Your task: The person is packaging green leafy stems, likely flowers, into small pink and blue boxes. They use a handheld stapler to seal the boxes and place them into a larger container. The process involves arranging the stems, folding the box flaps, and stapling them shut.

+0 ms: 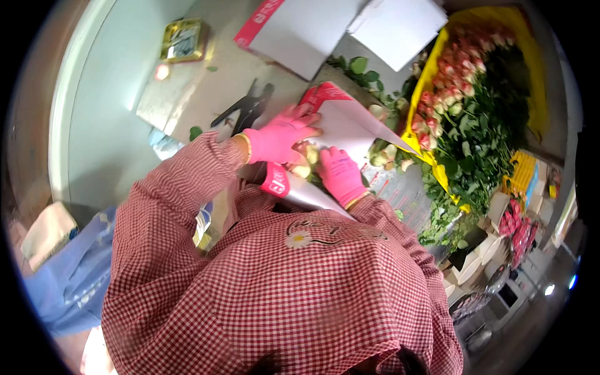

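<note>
In pink gloves, both my hands are at a small group of pale roses lying on a sheet of white wrapping paper with a red printed border. My left hand reaches over the far side of the blooms, fingers spread near the paper's red border. Close against the roses' right side is my right hand, fingers bent downward; its grip is hidden. The paper's near edge curls up against my checked smock. Stems and leaves are mostly covered by the paper and my right hand.
Beyond my left hand lies a black clamp-like tool. White sheets with a red border are stacked at the back. Pink-white roses fill a yellow wrap on the right. A gold tin stands back left.
</note>
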A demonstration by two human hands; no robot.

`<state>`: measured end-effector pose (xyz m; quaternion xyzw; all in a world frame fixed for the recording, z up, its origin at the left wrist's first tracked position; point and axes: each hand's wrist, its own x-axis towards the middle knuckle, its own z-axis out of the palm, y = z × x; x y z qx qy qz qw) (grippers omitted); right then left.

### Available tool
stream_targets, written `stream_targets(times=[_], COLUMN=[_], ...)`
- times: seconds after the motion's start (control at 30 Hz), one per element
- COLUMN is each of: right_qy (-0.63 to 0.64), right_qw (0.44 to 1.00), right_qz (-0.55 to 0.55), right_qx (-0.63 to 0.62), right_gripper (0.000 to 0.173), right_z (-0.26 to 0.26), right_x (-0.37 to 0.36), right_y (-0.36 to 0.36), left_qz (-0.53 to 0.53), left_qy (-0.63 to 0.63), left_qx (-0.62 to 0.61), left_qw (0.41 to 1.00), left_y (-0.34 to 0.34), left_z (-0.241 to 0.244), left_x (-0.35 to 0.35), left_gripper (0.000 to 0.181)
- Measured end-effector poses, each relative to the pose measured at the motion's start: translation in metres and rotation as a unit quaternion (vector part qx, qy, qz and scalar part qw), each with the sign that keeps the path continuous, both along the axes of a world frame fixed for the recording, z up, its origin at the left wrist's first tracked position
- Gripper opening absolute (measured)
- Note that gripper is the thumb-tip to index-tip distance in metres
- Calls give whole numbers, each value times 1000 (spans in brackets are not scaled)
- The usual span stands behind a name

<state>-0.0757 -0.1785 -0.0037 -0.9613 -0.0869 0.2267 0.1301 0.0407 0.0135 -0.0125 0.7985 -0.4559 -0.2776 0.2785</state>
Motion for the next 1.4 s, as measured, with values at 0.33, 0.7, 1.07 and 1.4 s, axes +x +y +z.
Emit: stream_targets(times=[0.33, 0.7, 1.07, 1.4], right_qy=[252, -321, -42, -627], right_qw=[936, 828, 947, 724], right_qz=[-205, -221, -209, -255], right_qx=[-137, -403, -238, 137], right_gripper=[29, 14, 30, 34], right_z=[132, 199, 84, 368], right_x=[102, 56, 7, -60], right_y=[-198, -312, -247, -352], left_qz=[43, 25, 6, 10], left_qy=[-28, -13, -28, -46], left_qx=[-29, 1, 5, -7], left_qw=[998, 1000, 1000, 999], left_y=[-13, -20, -23, -18], left_z=[-4, 6, 13, -5], left_x=[-11, -10, -3, -10], left_gripper=[34, 35, 37, 38])
